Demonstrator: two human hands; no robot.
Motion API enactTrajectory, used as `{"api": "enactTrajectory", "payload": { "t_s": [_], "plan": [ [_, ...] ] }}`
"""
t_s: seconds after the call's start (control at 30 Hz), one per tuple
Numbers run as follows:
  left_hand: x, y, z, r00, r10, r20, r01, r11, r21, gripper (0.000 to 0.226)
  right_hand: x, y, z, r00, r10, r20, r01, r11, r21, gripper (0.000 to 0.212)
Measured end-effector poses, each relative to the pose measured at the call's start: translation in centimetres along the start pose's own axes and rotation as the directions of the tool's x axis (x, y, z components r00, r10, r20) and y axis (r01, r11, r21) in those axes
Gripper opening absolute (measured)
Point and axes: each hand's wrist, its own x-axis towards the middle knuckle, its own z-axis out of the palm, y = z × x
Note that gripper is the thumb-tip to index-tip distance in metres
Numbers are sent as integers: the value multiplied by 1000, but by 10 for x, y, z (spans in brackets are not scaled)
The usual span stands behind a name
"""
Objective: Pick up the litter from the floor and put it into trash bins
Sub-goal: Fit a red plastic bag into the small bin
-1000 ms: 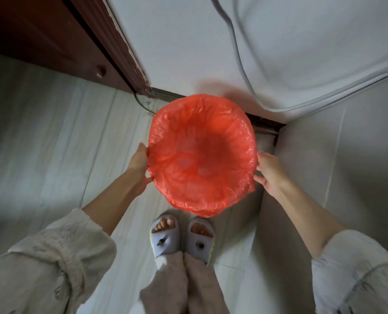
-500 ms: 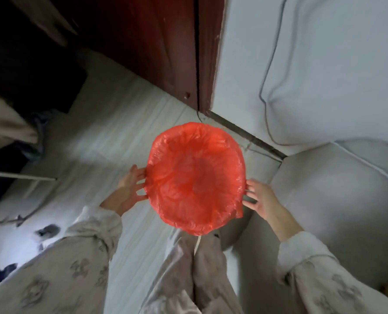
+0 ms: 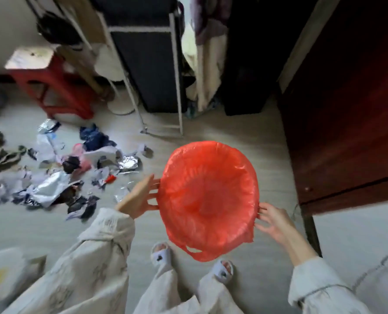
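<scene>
Nearest to us, two feet in pale slippers (image 3: 163,254) stand on the light wood-look floor (image 3: 211,132), with loose patterned trousers and light sleeves (image 3: 93,264) filling the bottom of the view. A pale rounded object with a yellow spot (image 3: 0,273) lies at the lower left; the blur hides what it is.

Just above the feet we carry the trash bin (image 3: 208,198), round and lined with a red plastic bag whose edge hangs over the rim and droops toward the slippers. It hangs in the air between our hands, its mouth facing up at us. Our left hand (image 3: 138,198) sits against the bin's left side, fingers spread and fairly straight, their tips pressed to the bag. Our right hand (image 3: 272,220) meets the right side, fingers curled and pinching the bag at the rim.

Left of the bin, beyond the left hand, the litter (image 3: 52,168) is scattered across the floor: torn paper, silvery foil wrappers, dark scraps and a small red piece, well apart from the bin.

Farther back, a red stool (image 3: 52,87) stands behind the litter. A white metal rack with dark fabric panels (image 3: 152,64) rises in the middle, with pale cloth hanging beside it. A dark reddish wooden door (image 3: 347,109) fills the right side.
</scene>
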Motion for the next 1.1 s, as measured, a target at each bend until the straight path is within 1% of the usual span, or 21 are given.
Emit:
{"api": "enactTrajectory", "payload": {
  "t_s": [0.1, 0.17, 0.27, 0.33, 0.43, 0.47, 0.5, 0.53, 0.63, 0.67, 0.73, 0.8, 0.87, 0.97, 1.1],
  "plan": [
    [-28, -3, -66, 998, 32, -55, -38, 993, -109, 49, -12, -23, 71, 995, -62, 78, 74, 983, -167, 24],
    [-48, -6, -121, 994, 48, -99, -66, 980, -186, 47, -23, -28, 132, 988, -83, 130, 116, 958, -264, 25],
    [-68, -9, -200, 983, 22, -182, -74, 955, -286, 44, -41, -26, 224, 981, -96, 170, 149, 930, -337, 26],
    [-84, -8, -257, 975, -8, -221, -62, 948, -312, 40, -58, -16, 292, 979, -88, 185, 156, 906, -394, 27],
    [-98, -1, -332, 949, -49, -310, -65, 935, -349, 40, -83, -6, 381, 969, -99, 227, 189, 888, -420, 28],
    [-103, -1, -352, 941, -58, -332, -70, 930, -361, 40, -92, -4, 403, 966, -96, 241, 198, 874, -444, 27],
    [-110, 1, -385, 931, -53, -362, -99, 917, -387, 39, -100, -1, 440, 960, -88, 265, 208, 860, -467, 26],
    [-114, 4, -408, 923, -49, -381, -118, 908, -401, 36, -105, -1, 467, 956, -87, 279, 214, 857, -469, 26],
    [-122, 13, -447, 903, -70, -424, -133, 893, -431, 31, -117, -6, 516, 945, -91, 313, 243, 838, -488, 26],
    [-125, 16, -475, 892, -78, -445, -153, 875, -459, 32, -117, -4, 552, 939, -90, 332, 259, 822, -508, 26],
    [-124, 21, -514, 869, -86, -488, -189, 853, -487, 32, -122, -5, 602, 935, -94, 343, 270, 815, -513, 26],
    [-123, 30, -556, 854, -108, -509, -192, 843, -502, 32, -123, -3, 656, 926, -87, 368, 280, 811, -513, 27],
    [-117, 42, -594, 843, -104, -527, -201, 848, -490, 31, -121, -1, 703, 919, -96, 382, 292, 817, -497, 28],
    [-108, 61, -647, 809, -115, -576, -218, 852, -476, 33, -117, 1, 767, 910, -93, 405, 294, 833, -469, 28],
    [-100, 89, -721, 788, -115, -605, -237, 850, -471, 31, -120, -1, 861, 895, -85, 438, 311, 824, -474, 22]
  ]
}}
